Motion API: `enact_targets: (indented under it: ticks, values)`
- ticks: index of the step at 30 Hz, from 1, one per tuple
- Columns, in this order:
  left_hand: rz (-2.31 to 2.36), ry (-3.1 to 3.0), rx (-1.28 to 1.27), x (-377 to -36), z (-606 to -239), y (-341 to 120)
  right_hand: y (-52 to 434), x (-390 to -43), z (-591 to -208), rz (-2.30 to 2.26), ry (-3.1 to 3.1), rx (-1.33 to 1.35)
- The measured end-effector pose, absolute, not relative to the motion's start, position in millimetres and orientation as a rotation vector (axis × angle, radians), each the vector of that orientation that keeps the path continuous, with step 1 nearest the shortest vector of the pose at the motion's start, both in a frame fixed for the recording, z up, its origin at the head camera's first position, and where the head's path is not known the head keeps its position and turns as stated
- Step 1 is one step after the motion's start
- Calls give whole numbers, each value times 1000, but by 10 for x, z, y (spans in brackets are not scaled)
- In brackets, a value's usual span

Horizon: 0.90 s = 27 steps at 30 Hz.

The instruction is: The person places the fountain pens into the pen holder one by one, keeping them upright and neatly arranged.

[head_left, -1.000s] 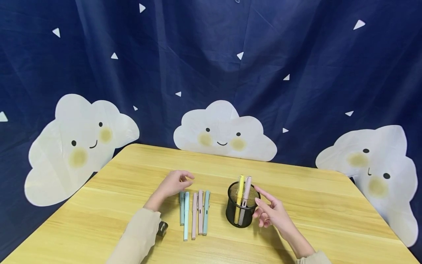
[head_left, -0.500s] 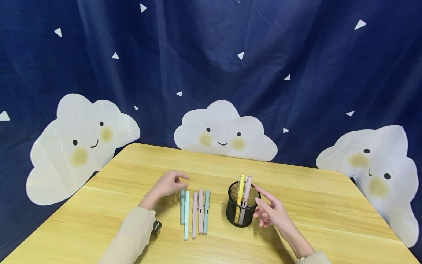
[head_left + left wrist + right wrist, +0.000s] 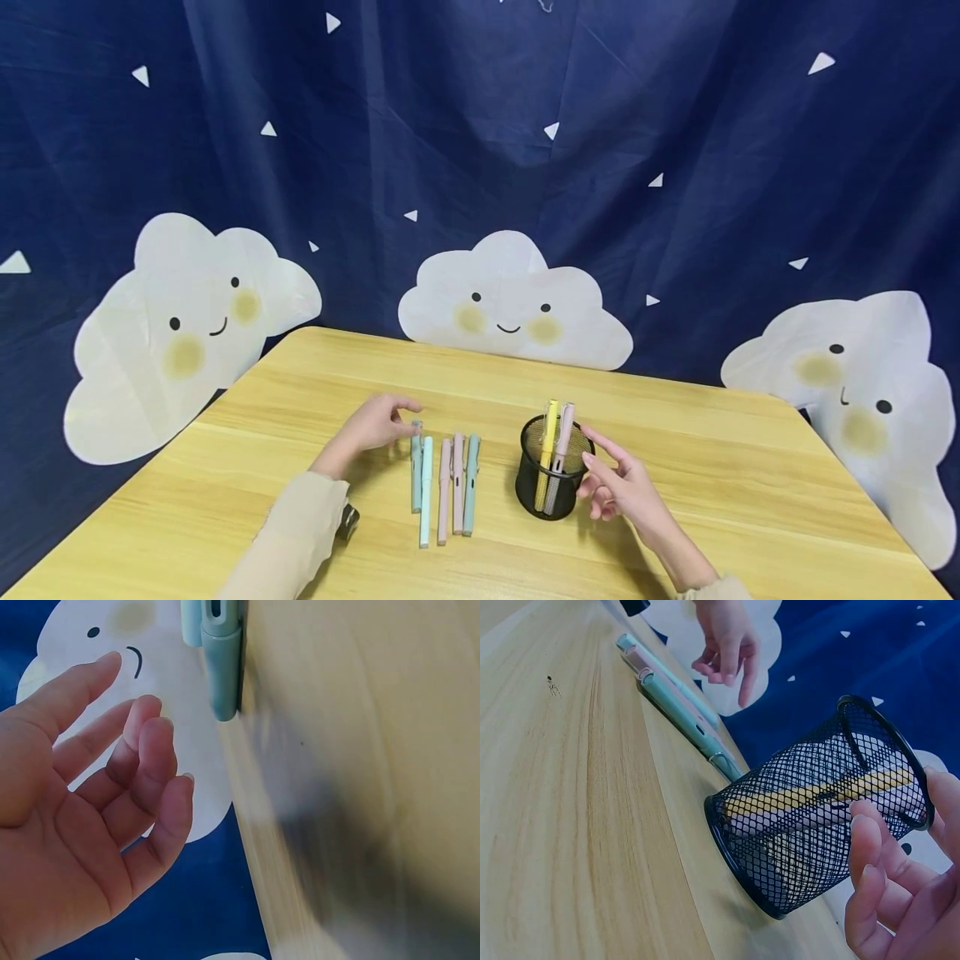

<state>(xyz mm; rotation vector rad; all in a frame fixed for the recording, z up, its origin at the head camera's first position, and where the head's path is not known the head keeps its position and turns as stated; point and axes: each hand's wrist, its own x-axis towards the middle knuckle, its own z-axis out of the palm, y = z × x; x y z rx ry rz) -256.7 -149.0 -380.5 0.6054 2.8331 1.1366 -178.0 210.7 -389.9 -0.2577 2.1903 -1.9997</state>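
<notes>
Several pastel pens (image 3: 442,487) lie side by side on the wooden table (image 3: 735,492), seen also in the right wrist view as pens (image 3: 679,701). My left hand (image 3: 393,417) hovers at the far end of the leftmost pen (image 3: 221,667), fingers relaxed and holding nothing. A black mesh pen cup (image 3: 550,483) stands right of the row, with a yellow pen (image 3: 546,442) and a pink pen (image 3: 562,446) upright in it. My right hand (image 3: 607,479) is open beside the cup's right wall (image 3: 817,817), its fingers (image 3: 874,877) close to the rim.
A dark blue cloth backdrop with white smiling clouds (image 3: 513,304) hangs behind the table. A small dark device (image 3: 347,521) sits under my left sleeve. The table's far edge runs just behind the pens and cup.
My left hand has drifted a little left and back toward me, settling by the far tip of the leftmost pen. The right hand, cup and pens have stayed put.
</notes>
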Motion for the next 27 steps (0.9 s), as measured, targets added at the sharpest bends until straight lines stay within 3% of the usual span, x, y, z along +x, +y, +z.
enact_targets:
  ticks: [27]
  values:
    - [1008, 2598, 267, -2525, -3842, -1479, 2099, -1778, -3901, -2010, 2185, -177]
